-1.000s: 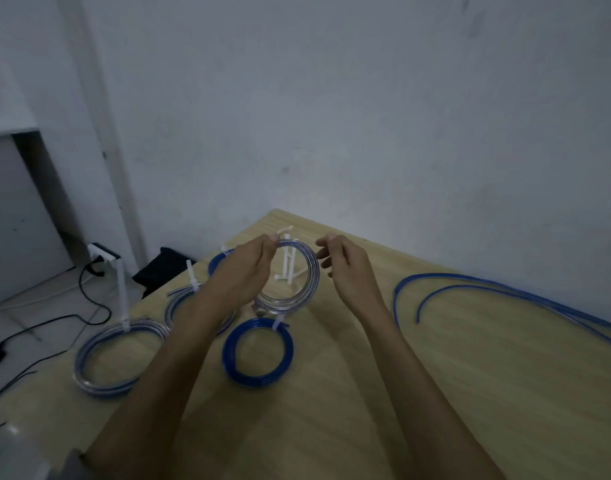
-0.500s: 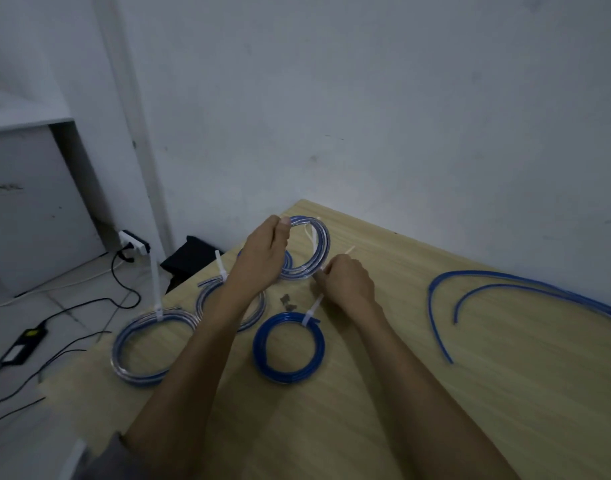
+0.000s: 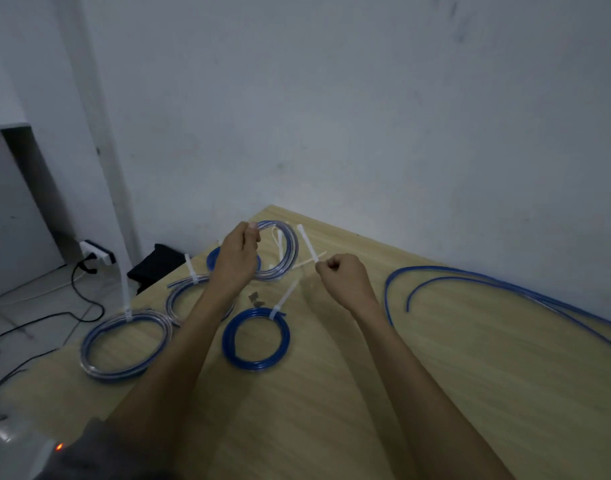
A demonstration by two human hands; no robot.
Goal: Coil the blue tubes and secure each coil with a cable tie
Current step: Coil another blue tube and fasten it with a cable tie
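tied coils (image 3: 255, 339) left, bare table (image 3: 366, 393) centre

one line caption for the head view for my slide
Left hand holds a tube coil upright while right hand pinches a white cable tie.

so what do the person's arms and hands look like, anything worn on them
Both hands, left and right, are bare: no gloves, rings or watch show. The forearms are bare too. A dark grey sleeve covers the left arm near the elbow, at the bottom edge of the view. No sleeve shows on the right arm within the frame.
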